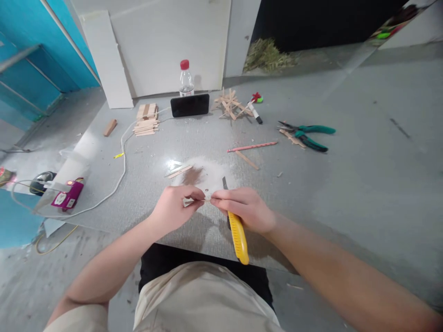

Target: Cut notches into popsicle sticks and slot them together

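My left hand (175, 207) pinches a small pale wooden piece (189, 201) just above the grey board (311, 184). My right hand (244, 208) is closed round a yellow utility knife (238, 236), whose blade (224, 183) points away from me, and its fingertips also pinch the same small piece. The two hands meet fingertip to fingertip. Ahead of them on the board lie two loose wooden sticks (180, 171) beside a bright patch of glare.
Further off: a pink pencil (252, 147), green-handled pliers (306, 133), a marker (255, 113), a pile of crossed sticks (230, 105), a stack of sticks (146, 119), a black phone (189, 105), a red-capped bottle (186, 79), and a white cable (119, 173).
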